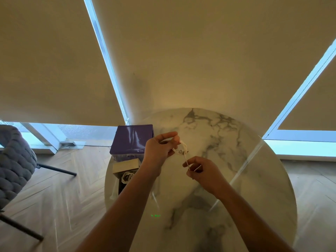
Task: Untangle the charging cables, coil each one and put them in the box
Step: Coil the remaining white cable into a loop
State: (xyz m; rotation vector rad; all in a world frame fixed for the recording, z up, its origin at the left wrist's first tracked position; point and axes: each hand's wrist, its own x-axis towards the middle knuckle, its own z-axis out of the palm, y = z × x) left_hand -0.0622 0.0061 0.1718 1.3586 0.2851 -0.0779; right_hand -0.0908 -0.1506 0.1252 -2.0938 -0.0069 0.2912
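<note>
head view | left hand [157, 149] grip pinches a small coil of white cable [180, 148] above the marble worktop [227, 142] | right hand [203, 170] grip pinches its loose tail | box [125, 167] at worktop's left edge (another coiled cable [127, 176] inside) | purple lid [132, 139] behind it

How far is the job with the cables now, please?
One coiled white cable already lies in the open box. The left hand holds the loops of a second cable above the table, and the right hand pinches its free end. Left: finish that coil and box it.
</note>
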